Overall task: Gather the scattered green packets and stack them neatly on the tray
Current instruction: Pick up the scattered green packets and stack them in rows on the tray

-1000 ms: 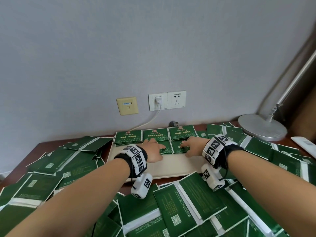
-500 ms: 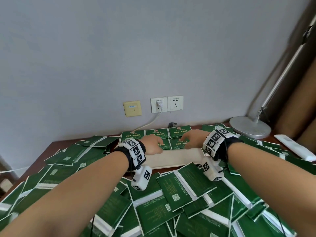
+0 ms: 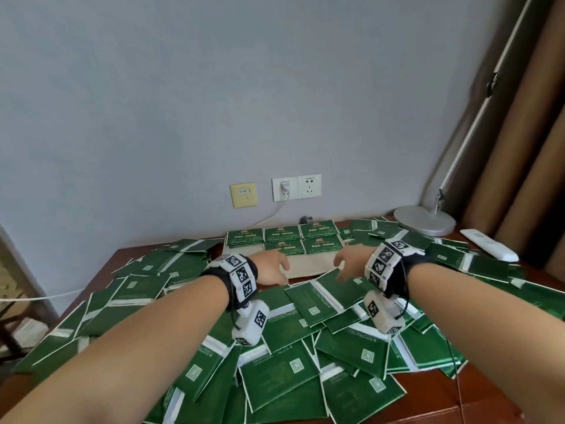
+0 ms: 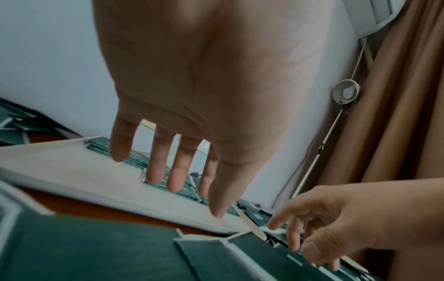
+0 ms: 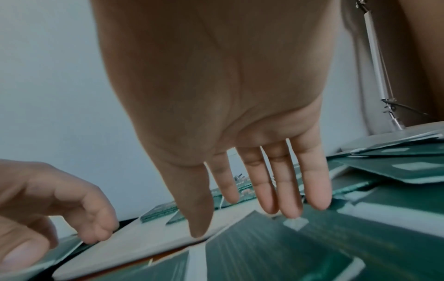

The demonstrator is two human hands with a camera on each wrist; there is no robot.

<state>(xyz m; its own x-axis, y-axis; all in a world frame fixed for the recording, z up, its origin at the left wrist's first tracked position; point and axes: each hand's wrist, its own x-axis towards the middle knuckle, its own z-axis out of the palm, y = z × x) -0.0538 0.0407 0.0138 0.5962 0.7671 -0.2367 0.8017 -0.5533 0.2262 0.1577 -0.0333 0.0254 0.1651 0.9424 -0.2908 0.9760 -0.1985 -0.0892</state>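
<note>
A beige tray (image 3: 308, 266) lies at the back of the table, with green packets (image 3: 318, 232) stacked in neat rows along its far side. Many more scattered packets (image 3: 284, 332) cover the table all around. My left hand (image 3: 281, 270) hovers over the tray's near left part (image 4: 72, 171), fingers straight and holding nothing. My right hand (image 3: 342, 267) hangs over the tray's near right edge, fingers (image 5: 290, 190) extended just above a loose packet (image 5: 276, 247). It holds nothing either.
A silver lamp base (image 3: 425, 220) and a white remote (image 3: 489, 249) sit at the back right, beside brown curtains (image 3: 535, 148). A cable runs from the wall socket (image 3: 284, 189) down behind the tray. The table's left edge (image 3: 101, 270) drops off.
Both hands have drawn back from the stacked packets at the tray's far side to its near edge and no longer touch them. The head view has risen and turned right.
</note>
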